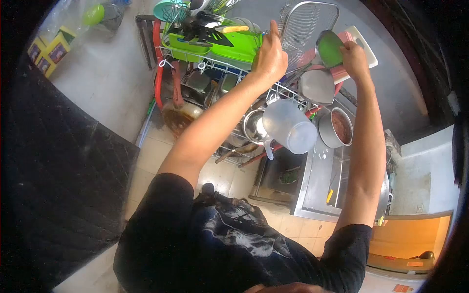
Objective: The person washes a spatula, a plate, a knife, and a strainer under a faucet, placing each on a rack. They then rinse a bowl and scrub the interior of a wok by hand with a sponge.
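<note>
My left hand point(270, 57) is over the dish rack point(229, 67), between a bright green board point(239, 46) and a wire mesh basket point(309, 27). One finger points up and the others are curled; what they grip, if anything, is hidden. My right hand point(355, 59) pinches the edge of a rounded green dish point(330, 49). Beside that dish is a white tray point(366, 46) with a pink ribbed item. A grey square-shaped dish point(316, 86) sits just below it. Under my forearms, a translucent plastic jug point(288, 124) hangs at the rack's front.
A pot with reddish-brown contents point(341, 127) stands beside the metal counter point(312, 180). Pans and a metal bowl point(254, 126) fill the lower rack. Black utensils point(207, 31) are at the upper left. A yellow-handled tool point(330, 196) lies on the counter.
</note>
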Demonstrator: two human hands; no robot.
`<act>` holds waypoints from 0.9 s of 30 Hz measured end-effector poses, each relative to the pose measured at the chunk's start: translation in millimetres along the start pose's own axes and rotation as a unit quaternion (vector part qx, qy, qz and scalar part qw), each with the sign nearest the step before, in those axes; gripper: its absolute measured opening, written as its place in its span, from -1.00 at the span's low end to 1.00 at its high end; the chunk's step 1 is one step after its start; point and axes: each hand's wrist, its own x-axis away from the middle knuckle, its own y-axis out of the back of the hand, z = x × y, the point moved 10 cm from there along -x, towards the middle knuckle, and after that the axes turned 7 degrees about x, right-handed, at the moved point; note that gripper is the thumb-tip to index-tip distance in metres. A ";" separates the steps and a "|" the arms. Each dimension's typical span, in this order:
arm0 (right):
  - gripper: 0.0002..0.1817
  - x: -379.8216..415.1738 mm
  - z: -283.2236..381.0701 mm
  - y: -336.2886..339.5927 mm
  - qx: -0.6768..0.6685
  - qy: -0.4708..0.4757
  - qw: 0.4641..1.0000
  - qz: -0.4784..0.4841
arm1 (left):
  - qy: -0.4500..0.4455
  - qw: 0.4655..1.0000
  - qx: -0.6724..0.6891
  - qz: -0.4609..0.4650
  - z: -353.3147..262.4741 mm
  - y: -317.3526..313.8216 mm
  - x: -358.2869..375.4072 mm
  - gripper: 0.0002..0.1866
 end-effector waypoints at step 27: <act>-0.70 29.1 34.9 -69.9 -0.154 -0.193 0.927 0.280 | -0.020 0.998 0.050 -0.019 -9.8 -14.5 13.6 -0.07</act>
